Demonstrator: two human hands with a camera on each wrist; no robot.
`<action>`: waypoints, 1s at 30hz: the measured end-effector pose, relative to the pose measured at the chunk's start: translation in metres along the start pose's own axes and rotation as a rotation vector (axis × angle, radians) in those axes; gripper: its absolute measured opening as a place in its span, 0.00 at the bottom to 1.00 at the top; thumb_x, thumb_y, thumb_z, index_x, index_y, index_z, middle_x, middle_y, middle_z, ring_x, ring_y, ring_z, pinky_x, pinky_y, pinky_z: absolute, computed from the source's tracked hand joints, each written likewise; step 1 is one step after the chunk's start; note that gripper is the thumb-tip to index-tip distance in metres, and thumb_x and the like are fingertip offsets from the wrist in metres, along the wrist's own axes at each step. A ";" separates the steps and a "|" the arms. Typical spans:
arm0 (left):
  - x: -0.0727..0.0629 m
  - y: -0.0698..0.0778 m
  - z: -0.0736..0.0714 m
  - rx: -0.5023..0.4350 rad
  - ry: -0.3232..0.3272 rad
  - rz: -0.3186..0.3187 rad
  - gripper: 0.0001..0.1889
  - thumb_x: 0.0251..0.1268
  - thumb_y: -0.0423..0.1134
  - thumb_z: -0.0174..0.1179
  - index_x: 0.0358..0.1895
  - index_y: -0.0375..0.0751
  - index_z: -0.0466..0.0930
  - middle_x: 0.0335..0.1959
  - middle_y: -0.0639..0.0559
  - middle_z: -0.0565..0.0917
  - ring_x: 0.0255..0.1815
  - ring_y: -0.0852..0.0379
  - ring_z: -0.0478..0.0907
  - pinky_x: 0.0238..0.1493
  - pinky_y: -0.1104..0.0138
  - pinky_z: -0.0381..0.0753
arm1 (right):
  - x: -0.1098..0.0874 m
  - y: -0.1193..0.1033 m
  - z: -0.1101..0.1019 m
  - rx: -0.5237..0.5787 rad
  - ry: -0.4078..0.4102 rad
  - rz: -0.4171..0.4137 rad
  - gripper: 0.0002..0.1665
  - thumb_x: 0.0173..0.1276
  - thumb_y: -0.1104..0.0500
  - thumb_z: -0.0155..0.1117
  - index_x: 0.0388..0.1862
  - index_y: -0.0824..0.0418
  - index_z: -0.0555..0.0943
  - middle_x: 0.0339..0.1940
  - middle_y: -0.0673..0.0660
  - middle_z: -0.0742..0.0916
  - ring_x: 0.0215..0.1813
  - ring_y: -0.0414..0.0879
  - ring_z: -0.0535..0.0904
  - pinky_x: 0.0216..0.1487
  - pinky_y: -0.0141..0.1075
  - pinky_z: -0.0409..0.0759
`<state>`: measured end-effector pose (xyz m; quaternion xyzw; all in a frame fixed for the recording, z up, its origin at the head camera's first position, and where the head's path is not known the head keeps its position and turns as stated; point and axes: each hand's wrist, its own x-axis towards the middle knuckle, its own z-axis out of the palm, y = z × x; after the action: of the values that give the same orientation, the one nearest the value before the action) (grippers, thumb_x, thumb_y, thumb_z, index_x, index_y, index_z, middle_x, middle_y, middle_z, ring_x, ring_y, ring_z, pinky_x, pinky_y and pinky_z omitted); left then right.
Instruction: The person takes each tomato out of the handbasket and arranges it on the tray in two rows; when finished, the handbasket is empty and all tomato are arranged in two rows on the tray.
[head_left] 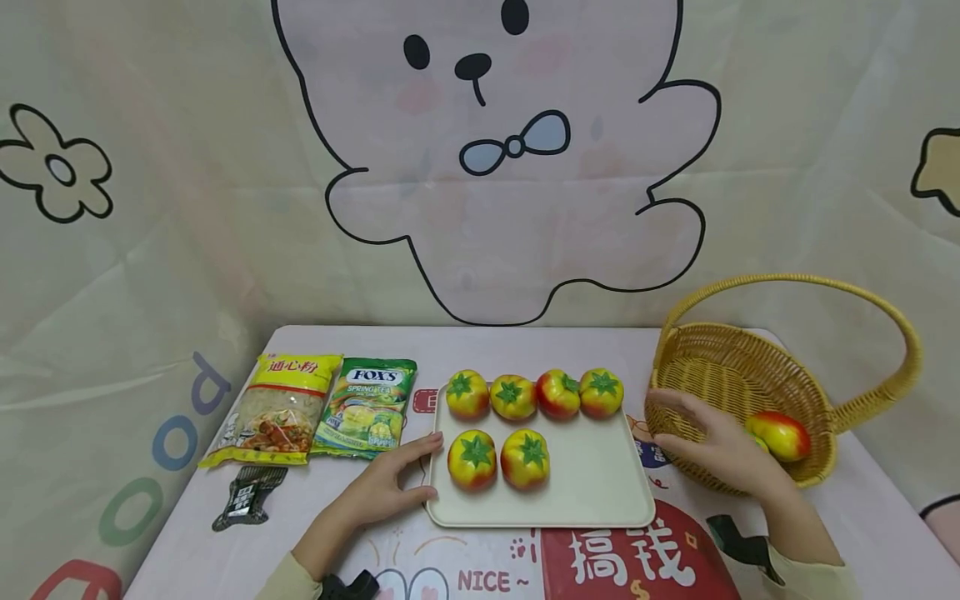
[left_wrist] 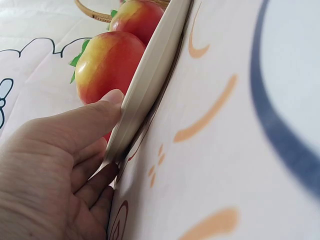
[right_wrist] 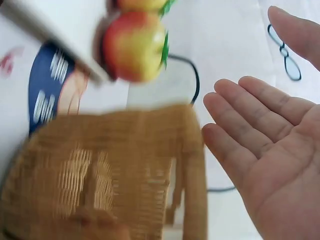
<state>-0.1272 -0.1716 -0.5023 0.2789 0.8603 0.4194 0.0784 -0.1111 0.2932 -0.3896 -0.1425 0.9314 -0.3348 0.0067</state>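
A cream tray [head_left: 592, 492] on the table holds several round red-and-yellow fruits [head_left: 526, 460] with green star-shaped tops. My left hand [head_left: 386, 483] touches the tray's left edge, thumb and fingers spread apart along it. In the left wrist view, the thumb tip [left_wrist: 114, 96] lies against the rim near one fruit [left_wrist: 111, 65]. My right hand [head_left: 716, 442] is over the near-left rim of a wicker basket [head_left: 720, 354], fingers extended. Its palm looks bare in the right wrist view. Inside the basket lies another red-and-yellow fruit [head_left: 783, 435], partly hidden by the basket wall.
Left of the tray lie a yellow pasta bag [head_left: 288, 408], a green Fox's candy bag [head_left: 367, 408] and a small black packet [head_left: 247, 497]. The basket's tall handle [head_left: 787, 279] arches over its opening. A printed cloth wall [head_left: 187, 275] stands behind the table.
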 end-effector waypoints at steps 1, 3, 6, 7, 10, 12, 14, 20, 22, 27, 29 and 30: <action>0.000 0.000 0.000 0.001 0.000 -0.003 0.35 0.56 0.53 0.65 0.68 0.49 0.67 0.71 0.56 0.66 0.72 0.50 0.61 0.71 0.49 0.60 | -0.002 0.003 -0.004 -0.013 0.002 0.012 0.34 0.64 0.53 0.65 0.67 0.61 0.67 0.63 0.64 0.76 0.64 0.65 0.69 0.59 0.64 0.69; 0.000 0.000 0.000 0.002 0.001 -0.005 0.35 0.56 0.53 0.66 0.68 0.50 0.67 0.71 0.57 0.66 0.72 0.50 0.61 0.71 0.50 0.60 | -0.006 0.008 -0.011 -0.022 0.013 0.028 0.35 0.64 0.53 0.65 0.67 0.62 0.67 0.63 0.65 0.76 0.64 0.66 0.68 0.66 0.47 0.73; 0.000 0.000 0.000 0.007 0.003 -0.004 0.35 0.56 0.53 0.66 0.68 0.50 0.67 0.71 0.57 0.66 0.72 0.51 0.61 0.71 0.50 0.60 | -0.013 0.020 -0.020 -0.052 0.029 0.064 0.35 0.64 0.51 0.65 0.67 0.62 0.66 0.63 0.66 0.75 0.63 0.67 0.67 0.60 0.17 0.68; 0.000 -0.001 0.000 0.009 0.004 -0.003 0.35 0.56 0.52 0.66 0.68 0.50 0.67 0.71 0.57 0.66 0.72 0.51 0.61 0.71 0.50 0.60 | -0.015 0.023 -0.023 -0.068 0.036 0.075 0.35 0.65 0.51 0.64 0.67 0.62 0.66 0.63 0.65 0.75 0.63 0.66 0.67 0.53 0.09 0.62; 0.000 -0.001 0.001 0.018 0.009 0.005 0.35 0.56 0.52 0.66 0.68 0.50 0.68 0.71 0.57 0.66 0.72 0.50 0.62 0.71 0.50 0.61 | -0.022 0.037 -0.033 -0.091 0.048 0.087 0.35 0.65 0.51 0.64 0.68 0.62 0.65 0.63 0.67 0.74 0.62 0.68 0.67 0.47 0.04 0.55; 0.000 -0.001 0.001 0.021 0.010 0.005 0.35 0.56 0.52 0.66 0.68 0.50 0.68 0.71 0.57 0.66 0.72 0.51 0.62 0.71 0.50 0.61 | -0.025 0.046 -0.039 -0.107 0.057 0.099 0.36 0.66 0.51 0.63 0.68 0.62 0.65 0.64 0.68 0.74 0.64 0.63 0.67 0.46 0.02 0.52; 0.001 -0.001 0.001 0.022 0.012 0.006 0.35 0.56 0.51 0.66 0.68 0.50 0.68 0.71 0.57 0.66 0.72 0.50 0.62 0.71 0.50 0.61 | -0.028 0.054 -0.045 -0.112 0.059 0.105 0.37 0.66 0.52 0.63 0.69 0.64 0.63 0.64 0.70 0.72 0.64 0.64 0.66 0.53 0.04 0.55; 0.001 -0.001 0.001 0.007 0.004 -0.001 0.35 0.56 0.52 0.66 0.68 0.49 0.68 0.71 0.57 0.66 0.72 0.50 0.62 0.71 0.50 0.61 | -0.033 0.076 -0.064 -0.171 0.057 0.132 0.37 0.66 0.52 0.62 0.69 0.66 0.63 0.62 0.68 0.73 0.58 0.56 0.67 0.56 0.54 0.73; 0.001 0.000 0.000 0.005 0.004 0.000 0.35 0.56 0.52 0.66 0.68 0.49 0.68 0.71 0.57 0.66 0.72 0.50 0.62 0.71 0.50 0.60 | -0.033 0.082 -0.069 -0.182 0.041 0.127 0.36 0.66 0.53 0.62 0.68 0.66 0.64 0.62 0.69 0.72 0.57 0.57 0.67 0.48 0.63 0.71; 0.001 0.001 -0.001 -0.001 0.006 -0.004 0.35 0.55 0.51 0.67 0.68 0.48 0.68 0.71 0.56 0.66 0.72 0.50 0.61 0.71 0.50 0.60 | -0.032 0.094 -0.075 -0.219 -0.042 0.123 0.34 0.66 0.56 0.62 0.66 0.71 0.64 0.61 0.76 0.72 0.54 0.71 0.68 0.43 0.68 0.69; 0.001 0.001 -0.001 0.001 0.004 -0.009 0.35 0.55 0.51 0.66 0.68 0.48 0.68 0.71 0.56 0.66 0.72 0.50 0.61 0.71 0.50 0.60 | -0.032 0.097 -0.076 -0.247 -0.065 0.126 0.34 0.65 0.58 0.63 0.64 0.72 0.64 0.59 0.77 0.73 0.52 0.70 0.70 0.42 0.66 0.72; 0.001 0.001 -0.001 0.000 0.001 -0.010 0.35 0.55 0.51 0.66 0.68 0.48 0.68 0.71 0.56 0.66 0.72 0.50 0.61 0.71 0.50 0.60 | -0.032 0.098 -0.076 -0.259 -0.075 0.129 0.34 0.64 0.59 0.63 0.64 0.72 0.65 0.58 0.77 0.74 0.50 0.69 0.71 0.42 0.65 0.73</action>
<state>-0.1273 -0.1710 -0.5008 0.2742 0.8619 0.4190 0.0799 -0.1142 0.4217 -0.3946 -0.0943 0.9731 -0.2053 0.0447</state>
